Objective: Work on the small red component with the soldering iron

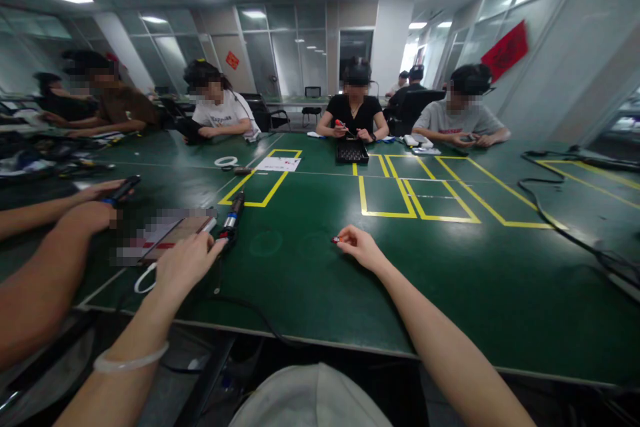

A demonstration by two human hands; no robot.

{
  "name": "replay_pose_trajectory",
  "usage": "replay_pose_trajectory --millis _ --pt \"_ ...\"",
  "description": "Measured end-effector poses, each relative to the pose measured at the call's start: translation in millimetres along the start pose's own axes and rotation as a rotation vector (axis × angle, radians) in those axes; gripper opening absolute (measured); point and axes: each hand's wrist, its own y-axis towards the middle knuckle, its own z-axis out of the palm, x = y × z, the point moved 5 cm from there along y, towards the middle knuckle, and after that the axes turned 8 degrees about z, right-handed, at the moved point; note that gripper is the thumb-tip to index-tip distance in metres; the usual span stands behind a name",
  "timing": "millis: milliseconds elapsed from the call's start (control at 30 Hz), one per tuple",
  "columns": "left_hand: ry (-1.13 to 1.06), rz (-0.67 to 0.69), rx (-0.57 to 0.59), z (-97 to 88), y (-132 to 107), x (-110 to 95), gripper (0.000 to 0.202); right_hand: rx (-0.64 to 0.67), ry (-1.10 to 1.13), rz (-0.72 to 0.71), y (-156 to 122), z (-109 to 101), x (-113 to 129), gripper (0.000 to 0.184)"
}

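On the left, my left hand (185,263) is closed at the lower end of a black cylindrical tool (233,217). The tool has blue and red bands, looks like an electric screwdriver, and slants up and away. My fingers partly hide its lower end. Nearer the middle, my right hand (363,248) pinches a small red-and-dark piece (337,240) between thumb and fingertips, over the green tabletop (310,293). The piece is too small to name. Left of the tool lies a flat brown-and-grey item (173,235), partly blurred out.
Beside me on the left, another person's hand (107,195) holds a similar dark tool (121,191). Yellow tape (387,215) outlines areas on the table. A white sheet (279,164) and white cable coil (226,161) lie farther off. Black cables (543,197) run along the right. Several people sit opposite.
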Motion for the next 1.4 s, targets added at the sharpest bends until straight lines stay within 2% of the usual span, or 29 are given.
replay_pose_trajectory --millis 67,167,300,433,533,767,900,1100,1400 --pt "-0.014 -0.034 0.114 13.0 -0.8 11.3 0.064 0.004 0.019 0.027 1.3 0.5 -4.0 0.023" --pt "-0.016 0.031 0.157 28.2 5.2 2.2 0.063 0.008 0.048 0.063 2.1 0.9 -6.9 0.025" --pt "0.022 0.160 0.108 35.1 21.2 -40.6 0.056 0.002 0.066 0.077 1.0 0.7 -4.3 0.026" --pt "0.043 0.201 0.066 31.5 35.0 -89.2 0.053 -0.026 0.051 0.078 1.0 -1.3 -2.6 0.026" --pt "0.029 0.245 0.038 27.9 36.4 -122.6 0.052 -0.051 0.013 0.071 1.8 -4.0 -2.3 0.025" --pt "-0.088 0.417 0.013 24.4 6.2 -193.3 0.045 -0.104 -0.130 0.027 0.2 -9.9 4.4 0.018" --pt "-0.188 0.513 0.032 24.9 -15.1 -225.8 0.040 -0.107 -0.168 0.004 0.7 -10.1 3.5 0.016" --pt "-0.311 0.614 -0.001 25.1 -32.1 -246.7 0.036 -0.039 -0.209 -0.010 -0.3 -9.6 4.0 0.012" --pt "-0.317 0.681 -0.015 24.6 -34.3 -248.7 0.037 0.038 -0.239 -0.028 0.1 -2.6 1.2 0.011"
